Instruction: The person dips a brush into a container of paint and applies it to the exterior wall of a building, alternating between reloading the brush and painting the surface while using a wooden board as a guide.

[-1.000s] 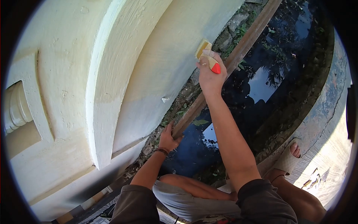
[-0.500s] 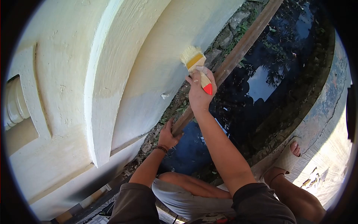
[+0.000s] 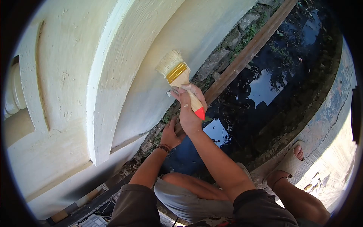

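Observation:
My right hand [image 3: 192,109] grips a paintbrush [image 3: 184,77] by its wooden handle, which has a red tip. Pale bristles at the brush's head fan out against the cream-and-white wall [image 3: 151,90], below a gold-coloured band. Paint smudges mark my right fingers. Lower and to the left, my left hand [image 3: 172,135] is closed around a long wooden beam [image 3: 249,49]. That beam slants up to the right over dark water, and part of it is hidden behind my right hand.
A raised, curved moulding [image 3: 113,75] runs down the wall. Stones [image 3: 215,62] and small plants line the wall's foot. Dark water [image 3: 261,87] lies beyond the beam, bounded by a curved concrete rim [image 3: 325,109]. My sandalled foot [image 3: 291,160] rests on the rim.
My right hand has moved down and left with the paintbrush, whose bristles are now farther from the stones. My left hand stays on the beam. The view has shifted slightly.

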A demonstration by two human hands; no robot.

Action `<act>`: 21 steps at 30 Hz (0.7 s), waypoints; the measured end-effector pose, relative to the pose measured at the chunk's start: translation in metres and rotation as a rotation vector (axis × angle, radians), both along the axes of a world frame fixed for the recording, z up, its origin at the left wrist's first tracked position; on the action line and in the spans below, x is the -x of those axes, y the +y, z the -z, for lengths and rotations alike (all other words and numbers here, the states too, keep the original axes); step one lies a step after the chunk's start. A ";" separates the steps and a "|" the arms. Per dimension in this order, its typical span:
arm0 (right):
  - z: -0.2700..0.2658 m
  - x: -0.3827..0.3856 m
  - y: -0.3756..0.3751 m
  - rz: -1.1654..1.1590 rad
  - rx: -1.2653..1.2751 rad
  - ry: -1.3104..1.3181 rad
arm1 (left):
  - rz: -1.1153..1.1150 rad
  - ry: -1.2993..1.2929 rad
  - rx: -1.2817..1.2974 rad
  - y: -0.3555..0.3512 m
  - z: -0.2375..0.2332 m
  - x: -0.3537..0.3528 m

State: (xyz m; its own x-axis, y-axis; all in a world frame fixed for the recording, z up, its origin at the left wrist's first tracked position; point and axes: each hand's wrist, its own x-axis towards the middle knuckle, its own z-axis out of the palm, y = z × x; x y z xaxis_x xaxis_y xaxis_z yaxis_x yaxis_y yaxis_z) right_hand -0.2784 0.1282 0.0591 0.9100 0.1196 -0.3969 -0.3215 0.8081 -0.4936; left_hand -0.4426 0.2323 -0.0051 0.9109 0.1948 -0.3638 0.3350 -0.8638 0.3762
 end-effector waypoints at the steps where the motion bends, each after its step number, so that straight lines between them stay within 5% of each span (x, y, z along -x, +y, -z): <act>1: 0.023 0.000 0.006 0.009 0.016 0.061 | -0.078 0.056 0.026 -0.002 -0.004 -0.003; 5: 0.061 -0.002 0.016 0.106 0.248 0.160 | -0.176 0.136 0.061 -0.007 -0.013 -0.004; 6: 0.075 -0.006 0.024 0.115 0.469 0.113 | -0.163 0.115 0.052 -0.006 -0.012 -0.007; 7: 0.070 -0.012 0.025 0.123 0.689 0.067 | -0.164 0.110 0.051 -0.006 -0.013 -0.008; 10: 0.040 -0.020 0.025 -0.019 0.731 -0.135 | -0.175 0.116 0.073 -0.001 -0.005 -0.002; 14: -0.050 -0.001 -0.007 -0.110 0.151 -0.238 | 0.159 0.003 -0.025 0.014 0.025 0.016; 16: -0.070 0.004 -0.022 -0.130 -0.006 -0.254 | -0.646 0.013 0.684 0.013 0.034 0.021; 17: -0.072 0.005 -0.027 -0.093 -0.083 -0.284 | -0.641 0.016 0.681 0.014 0.031 0.020; 20: -0.049 -0.011 -0.029 -0.144 -0.159 -0.306 | 0.061 -0.039 -0.020 0.009 0.017 0.014; 21: -0.032 -0.018 -0.023 -0.143 -0.116 -0.313 | -0.010 -0.005 0.047 0.007 0.012 0.010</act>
